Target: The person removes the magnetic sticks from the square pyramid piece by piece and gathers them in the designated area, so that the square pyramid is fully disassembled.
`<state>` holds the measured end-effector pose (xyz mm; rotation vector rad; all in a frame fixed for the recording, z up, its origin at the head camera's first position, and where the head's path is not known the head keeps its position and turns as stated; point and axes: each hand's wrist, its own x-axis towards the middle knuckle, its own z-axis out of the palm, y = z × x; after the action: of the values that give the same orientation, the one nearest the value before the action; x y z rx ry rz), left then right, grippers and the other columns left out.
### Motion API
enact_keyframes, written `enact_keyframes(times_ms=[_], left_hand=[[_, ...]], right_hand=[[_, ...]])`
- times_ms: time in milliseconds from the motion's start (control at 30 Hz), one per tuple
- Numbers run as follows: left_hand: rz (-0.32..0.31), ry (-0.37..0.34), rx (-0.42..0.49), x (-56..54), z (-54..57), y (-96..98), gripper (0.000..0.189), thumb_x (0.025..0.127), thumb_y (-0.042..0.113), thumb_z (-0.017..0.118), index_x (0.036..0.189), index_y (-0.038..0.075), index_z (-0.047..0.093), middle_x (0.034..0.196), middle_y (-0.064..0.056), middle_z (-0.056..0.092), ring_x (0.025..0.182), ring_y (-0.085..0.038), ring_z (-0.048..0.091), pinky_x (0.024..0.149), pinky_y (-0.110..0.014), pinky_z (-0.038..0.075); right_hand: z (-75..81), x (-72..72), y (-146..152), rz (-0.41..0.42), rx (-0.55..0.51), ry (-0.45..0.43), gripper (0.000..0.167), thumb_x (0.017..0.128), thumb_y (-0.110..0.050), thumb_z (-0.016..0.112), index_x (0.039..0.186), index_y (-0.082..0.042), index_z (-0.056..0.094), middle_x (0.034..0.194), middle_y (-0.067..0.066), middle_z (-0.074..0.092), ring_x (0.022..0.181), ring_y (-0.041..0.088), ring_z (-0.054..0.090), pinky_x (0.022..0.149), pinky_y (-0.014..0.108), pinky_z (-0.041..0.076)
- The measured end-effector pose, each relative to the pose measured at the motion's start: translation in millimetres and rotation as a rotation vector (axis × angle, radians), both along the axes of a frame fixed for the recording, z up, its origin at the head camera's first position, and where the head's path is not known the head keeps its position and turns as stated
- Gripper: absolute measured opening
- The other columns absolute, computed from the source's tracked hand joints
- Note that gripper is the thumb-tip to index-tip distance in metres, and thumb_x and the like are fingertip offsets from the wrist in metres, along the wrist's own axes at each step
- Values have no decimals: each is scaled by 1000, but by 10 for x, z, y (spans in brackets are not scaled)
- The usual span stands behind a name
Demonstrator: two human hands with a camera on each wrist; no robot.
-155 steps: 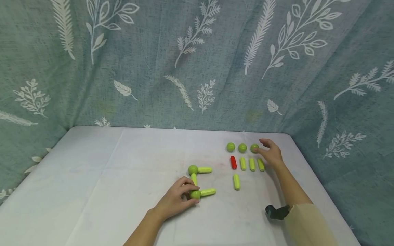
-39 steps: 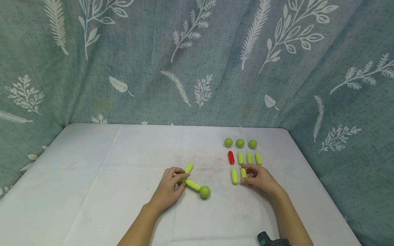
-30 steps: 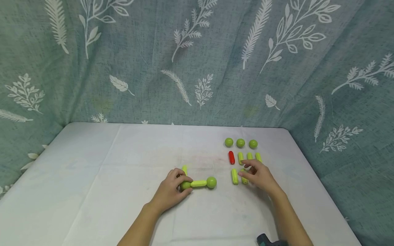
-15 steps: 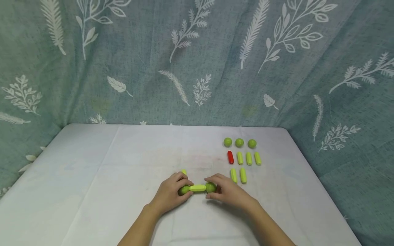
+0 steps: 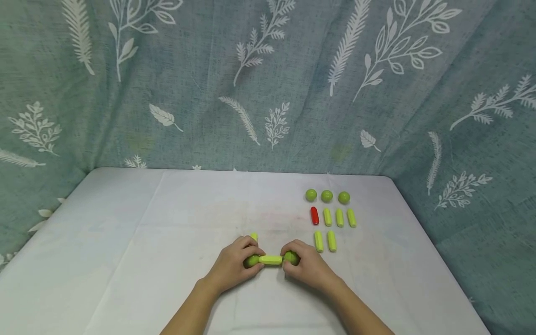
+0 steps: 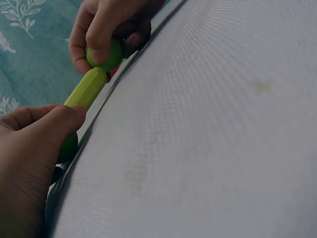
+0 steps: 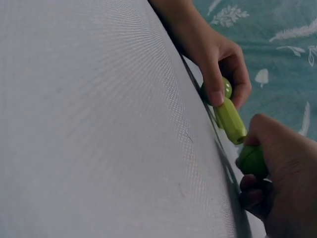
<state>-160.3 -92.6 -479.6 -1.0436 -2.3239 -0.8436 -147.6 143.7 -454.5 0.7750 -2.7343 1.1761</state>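
Observation:
My left hand (image 5: pixel 232 265) grips a green ball (image 5: pixel 251 261) low over the white table, thumb and fingers around it. Joined to that ball, a yellow-green rod (image 5: pixel 271 260) points right, and the end of another rod (image 5: pixel 254 236) shows beyond my left fingers. Facing it, my right hand (image 5: pixel 311 264) pinches a second green ball (image 5: pixel 291 258) at the right rod's far end. In the right wrist view a slim gap shows between this rod's end and the ball (image 7: pixel 253 161). The left wrist view shows both hands close together, with the rod (image 6: pixel 86 90) between them.
At the table's back right lie three green balls (image 5: pixel 327 196) in a row. Nearer lie a red rod (image 5: pixel 315 216) and three yellow-green rods (image 5: pixel 339 217), then two more rods (image 5: pixel 325 241). Patterned cloth (image 5: pixel 201 93) hangs behind the table (image 5: pixel 125 260).
A second rod now lies in the near row, put there by my right hand. That hand then moved left and took hold of the ball. My left hand turned the joined piece.

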Motion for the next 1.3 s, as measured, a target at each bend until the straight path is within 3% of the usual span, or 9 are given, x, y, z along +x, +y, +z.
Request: enact_keyframes(times_ms=[167, 333, 533, 700, 800, 933, 1100, 1300], left_hand=[[28, 20, 3, -17, -2, -4, 25, 70, 22, 83, 90, 17, 70, 96, 6, 56, 86, -8, 52, 70, -23, 51], [42, 10, 0, -25, 4, -12, 25, 70, 22, 84, 91, 17, 71, 97, 6, 56, 88, -9, 53, 72, -26, 53], [17, 15, 12, -45, 0, 13, 35, 70, 27, 84, 99, 14, 68, 102, 4, 56, 93, -11, 55, 76, -25, 53], [-8, -76, 56, -38, 11, 25, 48, 67, 31, 85, 106, 11, 65, 110, 2, 52, 99, -12, 57, 82, -24, 52], [-47, -159, 83, -20, 17, 12, 43, 71, 24, 84, 107, 9, 64, 112, 0, 50, 98, -11, 56, 82, -23, 52], [-105, -238, 101, -5, 24, -9, 37, 77, 10, 77, 110, 7, 62, 114, -1, 48, 98, -10, 54, 83, -23, 52], [-119, -225, 112, -16, 6, -13, 37, 78, 9, 76, 112, 6, 62, 111, 0, 48, 94, -8, 54, 78, -20, 52], [-92, -166, 119, -19, -39, -46, 40, 77, 14, 79, 112, 6, 64, 108, 2, 49, 90, -6, 54, 75, -19, 51]], right_hand=[[116, -95, 63, -92, -108, -17, 22, 83, -7, 69, 104, -11, 68, 98, -3, 57, 77, 10, 50, 64, 18, 47], [214, -269, 188, -117, -269, -23, 43, 83, -8, 72, 124, -5, 58, 108, 8, 55, 77, 12, 56, 64, 22, 54], [267, -498, 458, -129, -443, -1, 44, 83, 0, 70, 123, 5, 52, 109, 21, 56, 80, 9, 60, 68, 24, 56], [273, -674, 777, -292, -382, 80, 46, 83, -1, 70, 125, 3, 52, 114, 19, 56, 81, 2, 55, 69, 11, 49], [262, -760, 961, -417, -318, 57, 47, 85, -8, 69, 128, -2, 52, 113, 16, 58, 83, 2, 55, 68, 8, 46], [236, -841, 1185, -538, -256, 5, 47, 89, -16, 67, 132, -5, 50, 117, 16, 58, 94, 13, 57, 73, 8, 44], [184, -961, 1442, -632, -245, -54, 48, 92, -16, 63, 136, -6, 47, 131, 15, 51, 112, 26, 54, 81, 10, 42], [76, -1149, 1649, -672, -237, -138, 49, 93, -11, 59, 139, -5, 43, 138, 18, 43, 120, 33, 49, 95, 36, 45]])
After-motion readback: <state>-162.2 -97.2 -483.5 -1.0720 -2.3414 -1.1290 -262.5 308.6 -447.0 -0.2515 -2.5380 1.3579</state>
